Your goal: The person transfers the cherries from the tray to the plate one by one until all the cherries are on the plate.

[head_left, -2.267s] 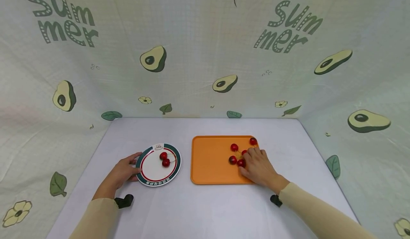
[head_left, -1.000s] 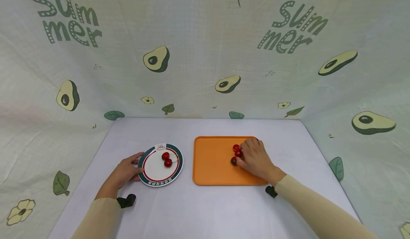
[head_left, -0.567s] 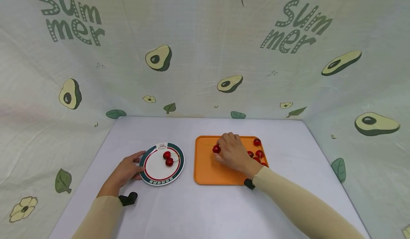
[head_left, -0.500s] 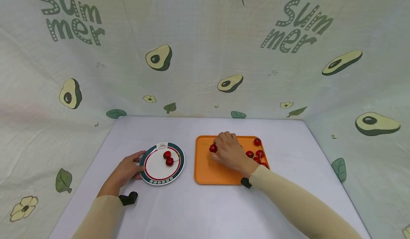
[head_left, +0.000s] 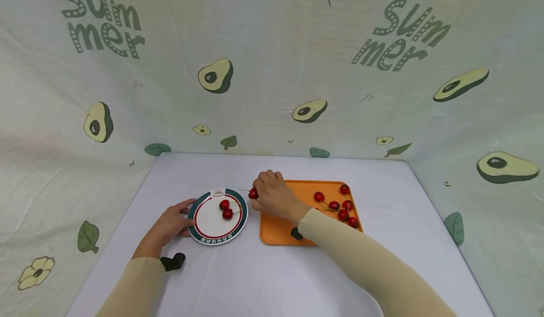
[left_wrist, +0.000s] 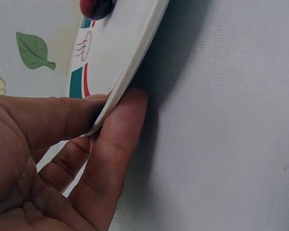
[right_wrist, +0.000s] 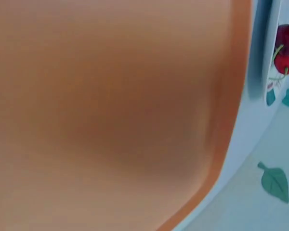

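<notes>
Head view: a stemmed cherry (head_left: 253,193) clamped in the grip of the right hand (head_left: 274,194).
It is held between the round plate (head_left: 208,222), toward the left edge of the desk (head_left: 255,279), and the orange tray (head_left: 276,234), right of the desk's middle. The left hand (head_left: 172,218) is clamped on the plate's rim, thumb above and finger beneath. Two cherries (head_left: 227,213) lie on the plate; more cherries (head_left: 334,206) lie toward the tray's right end. The step in hand looks like a transfer from tray to plate; the next move likely calls for reaching farther toward the desk's left edge, lowering the fruit beside the pair and parting the grip.
</notes>
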Tool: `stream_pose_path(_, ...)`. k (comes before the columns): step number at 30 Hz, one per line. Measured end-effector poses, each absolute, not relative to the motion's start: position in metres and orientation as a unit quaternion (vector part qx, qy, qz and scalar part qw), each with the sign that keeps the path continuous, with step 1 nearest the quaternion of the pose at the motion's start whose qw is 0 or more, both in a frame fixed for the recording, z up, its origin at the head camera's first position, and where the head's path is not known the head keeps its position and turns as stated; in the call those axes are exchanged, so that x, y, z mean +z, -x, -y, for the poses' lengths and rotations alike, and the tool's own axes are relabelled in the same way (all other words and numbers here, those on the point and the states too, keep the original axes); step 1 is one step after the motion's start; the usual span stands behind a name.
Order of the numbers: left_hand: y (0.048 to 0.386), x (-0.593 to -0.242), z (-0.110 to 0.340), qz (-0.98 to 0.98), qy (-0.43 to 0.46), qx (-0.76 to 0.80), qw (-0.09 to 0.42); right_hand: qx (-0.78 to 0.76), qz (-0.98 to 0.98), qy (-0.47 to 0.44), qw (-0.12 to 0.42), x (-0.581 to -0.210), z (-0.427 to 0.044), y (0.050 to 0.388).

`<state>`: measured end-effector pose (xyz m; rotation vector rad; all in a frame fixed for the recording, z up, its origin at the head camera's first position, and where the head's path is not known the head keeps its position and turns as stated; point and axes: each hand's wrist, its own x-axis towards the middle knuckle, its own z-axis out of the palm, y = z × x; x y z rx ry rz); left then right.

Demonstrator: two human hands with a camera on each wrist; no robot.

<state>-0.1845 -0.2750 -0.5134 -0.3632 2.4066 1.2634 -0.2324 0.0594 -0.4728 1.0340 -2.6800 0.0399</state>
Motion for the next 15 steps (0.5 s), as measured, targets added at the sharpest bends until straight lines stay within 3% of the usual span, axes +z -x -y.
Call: stream_pose_path(15, 0.184, -0.514, 0.275, -0.859, 0.129, 0.455, 0.195, -0.011, 0.927, -0.367, 0.081, -0.494, 0.002, 0.253)
